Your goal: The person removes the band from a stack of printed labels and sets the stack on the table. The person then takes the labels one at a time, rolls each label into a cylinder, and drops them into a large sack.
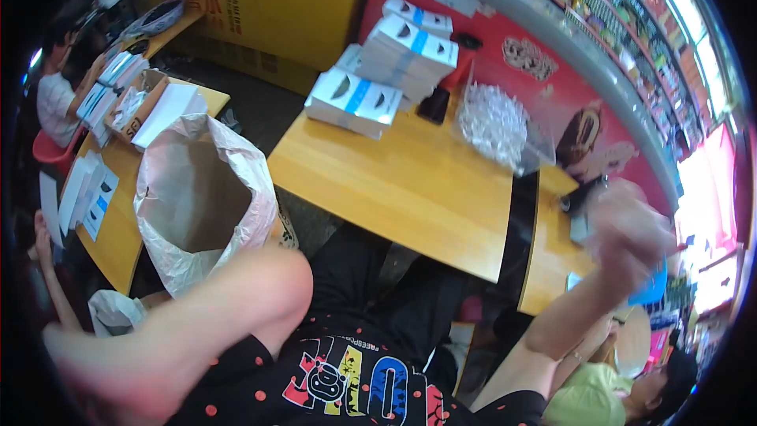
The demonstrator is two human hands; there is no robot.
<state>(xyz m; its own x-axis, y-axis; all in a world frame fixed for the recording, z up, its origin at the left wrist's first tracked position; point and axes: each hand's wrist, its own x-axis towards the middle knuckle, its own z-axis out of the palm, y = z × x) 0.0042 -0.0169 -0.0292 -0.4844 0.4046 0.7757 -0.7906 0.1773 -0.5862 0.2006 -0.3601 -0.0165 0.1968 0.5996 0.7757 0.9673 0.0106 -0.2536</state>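
Head view, from the left: the left grip [75, 363] is a blur at the lower left edge, so whether its fingers are apart or together cannot be told. Left of centre, an open white sack [154, 189]. At upper centre, blue-banded stacks of white cards [352, 101] on a wooden bench [394, 197], then a bag of clear plastic pieces [493, 122]. At right, the right grip [631, 225], also too blurred to read.

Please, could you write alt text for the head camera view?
A person's left hand and right hand, both blurred, are held far apart; ahead, a yellow-brown table bears stacks of white packs with blue bands and a clear container of transparent pieces. An open white bag stands left of the table.
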